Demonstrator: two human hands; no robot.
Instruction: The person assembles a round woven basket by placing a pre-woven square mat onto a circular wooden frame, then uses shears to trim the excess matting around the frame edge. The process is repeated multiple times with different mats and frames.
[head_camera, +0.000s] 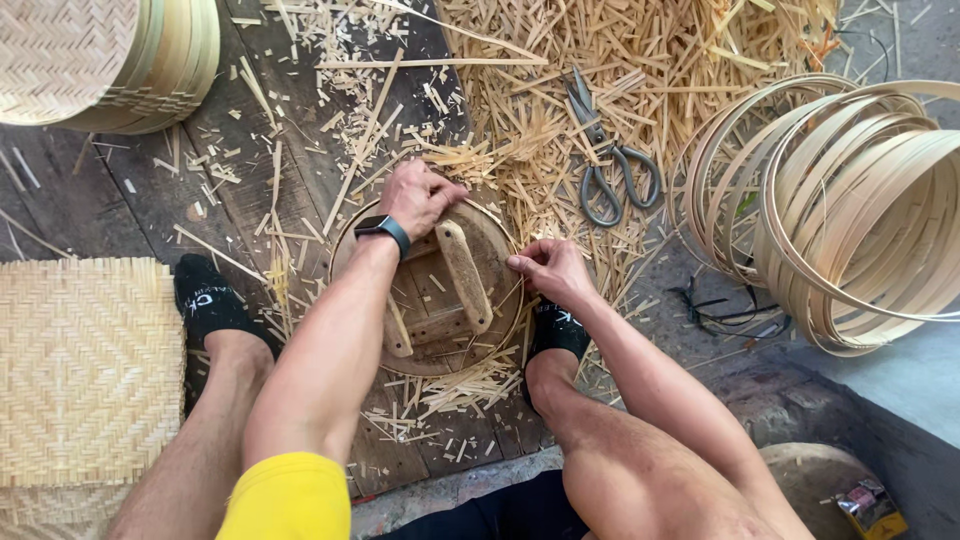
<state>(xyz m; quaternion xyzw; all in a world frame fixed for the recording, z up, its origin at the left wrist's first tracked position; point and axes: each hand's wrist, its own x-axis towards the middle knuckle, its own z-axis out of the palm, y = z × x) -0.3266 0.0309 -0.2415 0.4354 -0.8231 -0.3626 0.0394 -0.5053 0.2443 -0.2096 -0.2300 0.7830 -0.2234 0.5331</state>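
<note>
**Round wooden form pinned between the feet**

Wooden form (430, 300) on the floor planks, wedged between both socked feet to stop turning. Left hand (420, 198) closed, pressing the far rim; right hand (548, 268) pinching the bamboo strip (515, 310) against the near-right edge. Scissors (608, 160) within reach among offcuts; bamboo hoops (850, 210) stacked right.

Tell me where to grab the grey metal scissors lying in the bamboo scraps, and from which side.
Take the grey metal scissors by the two loop handles at their near end, coming from the right hand side. The loops lie flat, open and uncovered toward the person, while the blades point away into the bamboo scraps.
</note>
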